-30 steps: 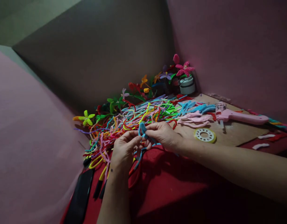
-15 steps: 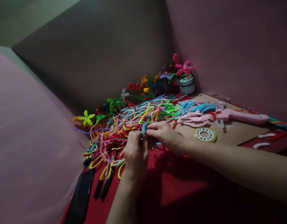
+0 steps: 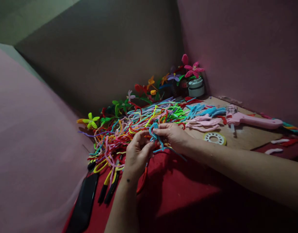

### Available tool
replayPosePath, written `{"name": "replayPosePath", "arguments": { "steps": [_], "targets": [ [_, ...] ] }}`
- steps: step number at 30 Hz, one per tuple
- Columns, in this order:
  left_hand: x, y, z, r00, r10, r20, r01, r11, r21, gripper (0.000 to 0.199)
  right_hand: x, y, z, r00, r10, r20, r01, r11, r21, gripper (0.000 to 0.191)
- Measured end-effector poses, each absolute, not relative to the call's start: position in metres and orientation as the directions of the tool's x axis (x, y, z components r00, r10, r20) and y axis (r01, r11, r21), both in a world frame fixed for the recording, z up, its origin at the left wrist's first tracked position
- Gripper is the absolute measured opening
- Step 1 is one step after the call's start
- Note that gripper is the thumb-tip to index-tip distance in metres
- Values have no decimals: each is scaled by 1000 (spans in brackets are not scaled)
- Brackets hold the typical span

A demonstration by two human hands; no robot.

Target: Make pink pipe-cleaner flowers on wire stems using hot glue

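A blue pipe cleaner [image 3: 154, 130], bent into a loop with loose ends, is held between my two hands. My left hand [image 3: 138, 151] pinches its lower left part between thumb and fingers. From the right, my right hand [image 3: 172, 134] grips the loop's side with its fingertips. Another light blue pipe cleaner [image 3: 179, 154] lies on the red cloth just below my right hand. Behind my hands spreads a heap of many-coloured pipe cleaners [image 3: 139, 119].
A pink glue gun [image 3: 257, 120] and a tape roll [image 3: 214, 138] lie on a wooden board [image 3: 243, 140] at right. Pliers with black-and-yellow handles [image 3: 112, 187] and a black phone [image 3: 83, 204] are at left. Pipe-cleaner flowers [image 3: 90, 121] line the back wall.
My left hand has turned and its fingers have loosened, showing more of the blue pipe cleaner. The piece now appears as a wider loop with ends hanging down.
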State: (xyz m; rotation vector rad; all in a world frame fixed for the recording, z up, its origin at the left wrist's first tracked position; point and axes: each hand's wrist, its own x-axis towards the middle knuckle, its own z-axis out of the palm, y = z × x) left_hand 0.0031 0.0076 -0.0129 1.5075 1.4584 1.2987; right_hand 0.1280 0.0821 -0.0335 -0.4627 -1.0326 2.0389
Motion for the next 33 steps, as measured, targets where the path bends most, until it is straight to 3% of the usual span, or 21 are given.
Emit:
{"name": "replayPosePath", "arguments": {
  "steps": [6,16,19,26,29,33],
  "targets": [
    [0,5,-3,-48,999,23,184,-13,983,28,128,82,-30,-601,797,-57,-504,-434,-747,16],
    [-7,6,2,-77,992,-104,348,124,929,22,127,78,-29,-569,820,-63,-516,-416,-749,15],
    [-8,5,2,-100,991,-91,325,119,938,21,128,74,-28,-581,814,-11,-506,-372,-778,18],
    [4,10,-10,-40,998,-56,-103,52,993,27,128,71,-28,-581,811,65,-498,-291,-817,19],
    [8,12,-13,-45,999,-4,-77,0,997,27,128,71,-29,-607,789,91,-513,-302,-803,20],
    [14,11,-13,-137,988,78,161,-56,985,22,128,72,-29,-565,822,70,-541,-306,-783,23]
  ]
}}
